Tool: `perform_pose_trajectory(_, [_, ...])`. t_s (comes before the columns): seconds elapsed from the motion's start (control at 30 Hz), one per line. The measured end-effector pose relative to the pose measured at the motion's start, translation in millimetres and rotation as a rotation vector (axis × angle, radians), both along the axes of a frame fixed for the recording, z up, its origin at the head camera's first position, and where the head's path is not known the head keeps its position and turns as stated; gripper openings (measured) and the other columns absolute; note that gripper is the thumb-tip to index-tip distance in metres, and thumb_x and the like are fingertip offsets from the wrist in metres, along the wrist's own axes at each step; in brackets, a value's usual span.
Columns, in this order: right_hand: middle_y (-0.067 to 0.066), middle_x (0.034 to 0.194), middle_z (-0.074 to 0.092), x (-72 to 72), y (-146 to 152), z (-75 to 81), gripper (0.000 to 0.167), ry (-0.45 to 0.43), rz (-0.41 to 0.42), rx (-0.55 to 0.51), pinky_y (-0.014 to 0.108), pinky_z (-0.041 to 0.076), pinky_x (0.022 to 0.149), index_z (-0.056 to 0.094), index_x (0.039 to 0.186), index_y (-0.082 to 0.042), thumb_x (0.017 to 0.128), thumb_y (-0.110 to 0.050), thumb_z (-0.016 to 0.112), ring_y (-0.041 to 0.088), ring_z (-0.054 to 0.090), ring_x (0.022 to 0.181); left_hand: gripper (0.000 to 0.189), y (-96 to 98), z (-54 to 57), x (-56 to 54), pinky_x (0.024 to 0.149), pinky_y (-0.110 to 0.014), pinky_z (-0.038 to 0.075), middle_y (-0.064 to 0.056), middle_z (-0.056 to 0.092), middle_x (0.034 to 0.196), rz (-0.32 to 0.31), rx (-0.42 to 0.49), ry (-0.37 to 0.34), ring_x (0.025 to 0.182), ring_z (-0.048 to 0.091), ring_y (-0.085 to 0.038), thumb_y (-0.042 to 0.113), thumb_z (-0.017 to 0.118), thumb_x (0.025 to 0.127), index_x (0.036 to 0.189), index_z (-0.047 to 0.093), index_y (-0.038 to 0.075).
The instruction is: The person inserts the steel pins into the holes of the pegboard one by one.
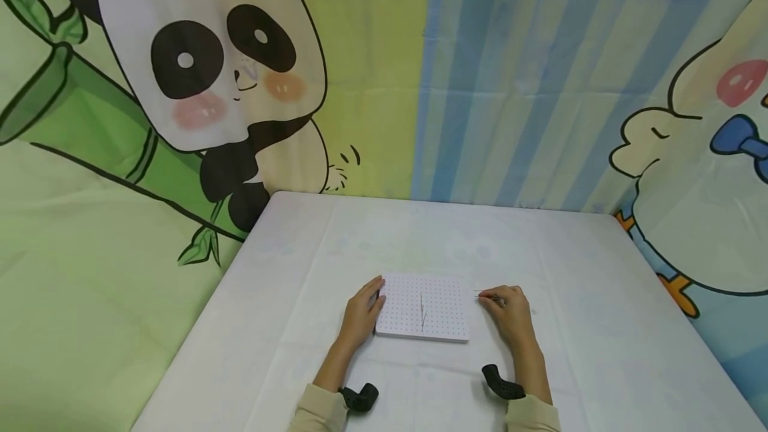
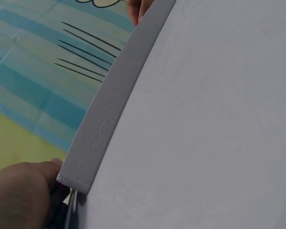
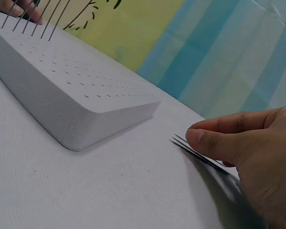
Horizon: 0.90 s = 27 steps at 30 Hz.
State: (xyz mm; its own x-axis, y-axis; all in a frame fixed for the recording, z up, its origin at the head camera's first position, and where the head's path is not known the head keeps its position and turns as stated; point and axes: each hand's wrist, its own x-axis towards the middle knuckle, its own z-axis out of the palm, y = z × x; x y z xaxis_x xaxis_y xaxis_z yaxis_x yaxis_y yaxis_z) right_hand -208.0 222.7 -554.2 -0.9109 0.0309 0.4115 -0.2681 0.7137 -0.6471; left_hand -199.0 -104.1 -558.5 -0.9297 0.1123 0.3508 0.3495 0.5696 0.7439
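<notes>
A white pegboard (image 1: 396, 315) with rows of small holes lies flat on the table. Several thin dark metal rods (image 3: 45, 21) stand upright in a line of its holes. At the board's left edge my left hand (image 1: 360, 312) rests with thumb and fingertips against the side; something dark and a silvery strip (image 2: 72, 210) show beside it, partly hidden by the hand. Right of the board, my right hand (image 1: 510, 312) pinches a few thin metal rods (image 3: 200, 155) between thumb and fingers, low over the table, their tips directed toward the board.
The table (image 1: 336, 239) has a white cover and ends at a printed curtain (image 1: 372, 72) with a panda and stripes. Black wrist mounts (image 1: 503, 385) stick out from both forearms, close over the table's near part.
</notes>
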Motion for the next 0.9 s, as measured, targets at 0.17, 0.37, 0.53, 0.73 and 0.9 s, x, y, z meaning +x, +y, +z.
perform_pose_trajectory(0.17, [0.005, 0.084, 0.065, -1.6, 4.2, -2.7, 0.005, 0.021, 0.0, 0.035, 0.038, 0.035, 0.072, 0.073, 0.078, -0.013, 0.074, -0.013, 0.076, 0.023, 0.049, 0.083, 0.04, 0.0, -1.0, -0.4, 0.106, -0.036, 0.033, -0.009, 0.048, 0.136, 0.001, 0.003, 0.003, 0.126, 0.042, -0.022, 0.013, 0.058, 0.091, 0.129, 0.052, 0.003])
perform_pose_trajectory(0.37, [0.006, 0.083, 0.063, -3.0, 5.2, -4.9, 0.006, 0.029, -0.012, 0.059, 0.04, 0.033, 0.07, 0.073, 0.075, -0.013, 0.073, -0.012, 0.078, 0.028, 0.049, 0.083, 0.039, 0.6, -1.3, -0.8, 0.106, -0.036, 0.034, -0.008, 0.048, 0.136, 0.008, -0.001, 0.003, 0.126, 0.042, -0.022, 0.012, 0.059, 0.091, 0.128, 0.053, 0.003])
perform_pose_trajectory(0.53, [0.005, 0.082, 0.063, -2.6, 5.9, -5.5, 0.006, 0.018, -0.016, 0.067, 0.04, 0.032, 0.07, 0.072, 0.074, -0.013, 0.072, -0.012, 0.078, 0.028, 0.048, 0.083, 0.039, 1.2, -0.2, -0.2, 0.105, -0.037, 0.034, -0.009, 0.048, 0.136, 0.013, -0.003, 0.001, 0.126, 0.042, -0.023, 0.011, 0.059, 0.09, 0.128, 0.053, 0.003])
perform_pose_trajectory(0.73, [0.005, 0.081, 0.062, -1.5, 4.8, -4.5, 0.006, 0.022, -0.017, 0.079, 0.038, 0.032, 0.07, 0.072, 0.075, -0.012, 0.073, -0.012, 0.077, 0.026, 0.047, 0.082, 0.039, 1.4, 0.7, 0.0, 0.106, -0.036, 0.033, -0.008, 0.048, 0.136, 0.019, -0.007, -0.012, 0.126, 0.042, -0.022, 0.011, 0.059, 0.091, 0.128, 0.053, 0.003])
perform_pose_trajectory(0.9, [0.006, 0.082, 0.062, 1.4, 1.5, -1.6, 0.007, 0.02, -0.01, 0.065, 0.039, 0.035, 0.072, 0.07, 0.08, -0.006, 0.078, -0.011, 0.073, 0.025, 0.047, 0.083, 0.038, 1.3, 0.3, 0.3, 0.105, -0.038, 0.034, -0.009, 0.048, 0.136, 0.019, -0.012, 0.004, 0.126, 0.043, -0.024, 0.011, 0.06, 0.09, 0.127, 0.054, 0.003])
